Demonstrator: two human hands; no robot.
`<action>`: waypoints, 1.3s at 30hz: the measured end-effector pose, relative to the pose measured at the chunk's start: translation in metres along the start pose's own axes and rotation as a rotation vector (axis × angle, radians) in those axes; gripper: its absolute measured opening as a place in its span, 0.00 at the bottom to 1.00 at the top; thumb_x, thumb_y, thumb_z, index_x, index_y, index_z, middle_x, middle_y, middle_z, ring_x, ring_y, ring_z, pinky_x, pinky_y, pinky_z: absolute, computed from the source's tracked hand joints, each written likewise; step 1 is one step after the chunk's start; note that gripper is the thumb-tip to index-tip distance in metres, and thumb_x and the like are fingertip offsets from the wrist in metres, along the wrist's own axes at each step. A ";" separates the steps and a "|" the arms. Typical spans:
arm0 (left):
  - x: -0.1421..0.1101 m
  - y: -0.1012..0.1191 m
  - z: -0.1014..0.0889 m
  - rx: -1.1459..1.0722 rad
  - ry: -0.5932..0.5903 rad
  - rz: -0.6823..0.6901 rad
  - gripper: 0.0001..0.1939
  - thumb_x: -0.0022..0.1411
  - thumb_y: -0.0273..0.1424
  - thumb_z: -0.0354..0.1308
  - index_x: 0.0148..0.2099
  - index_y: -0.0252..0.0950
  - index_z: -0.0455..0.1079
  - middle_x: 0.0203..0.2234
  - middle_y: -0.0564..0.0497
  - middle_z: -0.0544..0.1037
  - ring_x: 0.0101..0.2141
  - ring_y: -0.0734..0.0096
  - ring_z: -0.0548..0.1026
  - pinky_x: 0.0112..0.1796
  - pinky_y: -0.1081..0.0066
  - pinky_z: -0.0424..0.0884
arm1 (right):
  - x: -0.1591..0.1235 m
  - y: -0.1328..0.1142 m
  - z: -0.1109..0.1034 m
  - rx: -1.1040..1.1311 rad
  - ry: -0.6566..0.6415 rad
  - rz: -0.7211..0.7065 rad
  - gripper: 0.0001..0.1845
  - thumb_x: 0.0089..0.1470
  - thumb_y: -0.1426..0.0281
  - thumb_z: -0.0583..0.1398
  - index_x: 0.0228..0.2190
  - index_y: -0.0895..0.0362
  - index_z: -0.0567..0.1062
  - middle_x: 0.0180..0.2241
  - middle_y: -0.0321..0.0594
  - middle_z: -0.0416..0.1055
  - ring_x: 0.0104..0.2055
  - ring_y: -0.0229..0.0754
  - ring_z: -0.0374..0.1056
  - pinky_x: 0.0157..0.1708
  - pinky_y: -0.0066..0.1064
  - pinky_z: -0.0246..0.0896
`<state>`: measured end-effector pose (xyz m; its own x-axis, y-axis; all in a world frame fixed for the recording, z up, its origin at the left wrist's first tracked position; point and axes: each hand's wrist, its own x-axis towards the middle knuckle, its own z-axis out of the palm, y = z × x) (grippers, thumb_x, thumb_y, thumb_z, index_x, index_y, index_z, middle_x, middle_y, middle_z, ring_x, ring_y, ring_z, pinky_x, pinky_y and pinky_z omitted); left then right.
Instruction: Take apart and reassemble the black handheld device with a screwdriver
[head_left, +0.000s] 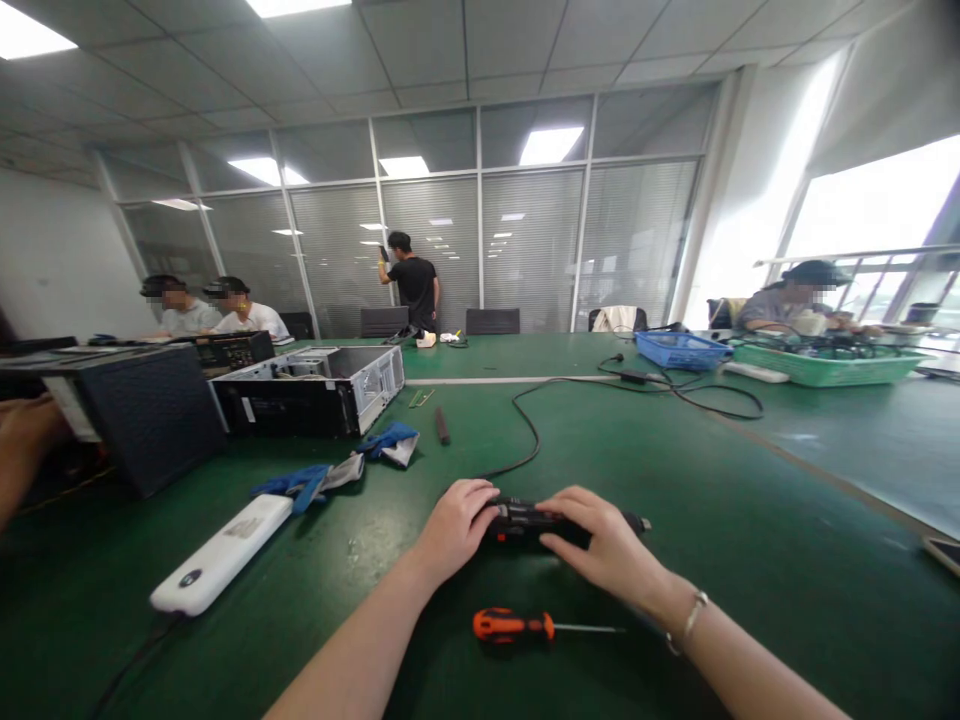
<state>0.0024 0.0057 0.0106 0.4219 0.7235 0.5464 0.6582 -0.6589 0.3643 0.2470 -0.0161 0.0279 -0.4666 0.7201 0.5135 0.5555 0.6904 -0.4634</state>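
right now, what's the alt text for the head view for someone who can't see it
A person's left hand and right hand hold a black handheld power tool at a green table. An orange-and-black screwdriver lies nearer the viewer, with blue-and-gray gloves and an open computer case farther off to the left.

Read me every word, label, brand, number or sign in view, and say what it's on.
No text can be read for certain.
White box: grey print on top, too blurred; the dark oval mark near its end is unclear too.
Black tool: faint pale marks, too small.
Open case: white label, too small.
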 end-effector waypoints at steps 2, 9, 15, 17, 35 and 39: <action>0.000 0.000 -0.001 0.017 0.022 0.004 0.12 0.68 0.30 0.51 0.50 0.39 0.72 0.49 0.47 0.75 0.50 0.63 0.71 0.54 0.60 0.68 | 0.000 0.022 -0.006 -0.136 -0.005 0.031 0.20 0.51 0.63 0.64 0.46 0.53 0.75 0.44 0.45 0.72 0.46 0.48 0.67 0.50 0.43 0.62; 0.000 -0.010 0.000 0.013 0.111 -0.103 0.12 0.66 0.29 0.51 0.48 0.38 0.74 0.45 0.47 0.77 0.48 0.61 0.74 0.51 0.58 0.70 | -0.004 0.045 -0.004 -0.261 -0.181 0.097 0.20 0.54 0.62 0.61 0.49 0.51 0.73 0.41 0.41 0.73 0.42 0.46 0.69 0.46 0.39 0.62; 0.000 -0.020 -0.002 0.016 0.190 -0.113 0.12 0.65 0.26 0.52 0.46 0.38 0.74 0.43 0.47 0.78 0.46 0.61 0.74 0.50 0.59 0.71 | -0.005 0.056 -0.007 -0.311 -0.145 0.142 0.19 0.56 0.61 0.59 0.50 0.48 0.73 0.41 0.39 0.73 0.41 0.46 0.69 0.43 0.37 0.63; 0.001 -0.019 -0.002 0.017 0.211 -0.086 0.12 0.64 0.26 0.52 0.45 0.38 0.75 0.44 0.47 0.78 0.47 0.61 0.74 0.50 0.58 0.70 | -0.007 0.068 -0.011 -0.363 -0.119 0.179 0.20 0.56 0.59 0.59 0.50 0.47 0.72 0.42 0.38 0.73 0.41 0.45 0.70 0.42 0.35 0.63; -0.002 -0.014 0.000 0.059 -0.168 -0.057 0.11 0.63 0.25 0.54 0.42 0.38 0.77 0.41 0.48 0.78 0.45 0.63 0.73 0.48 0.63 0.70 | -0.110 0.223 -0.142 -0.886 0.209 1.010 0.20 0.58 0.55 0.51 0.36 0.55 0.76 0.33 0.52 0.73 0.36 0.59 0.71 0.30 0.44 0.60; -0.001 -0.017 0.003 0.066 -0.232 -0.070 0.11 0.64 0.26 0.54 0.43 0.37 0.77 0.43 0.48 0.78 0.45 0.63 0.74 0.49 0.63 0.70 | -0.123 0.235 -0.155 -0.932 0.247 1.087 0.21 0.57 0.54 0.51 0.34 0.57 0.75 0.34 0.53 0.72 0.39 0.59 0.70 0.33 0.45 0.60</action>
<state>-0.0077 0.0171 0.0020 0.5006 0.8000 0.3307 0.7269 -0.5960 0.3413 0.5418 0.0467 -0.0324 0.5428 0.7517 0.3746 0.8320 -0.5421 -0.1179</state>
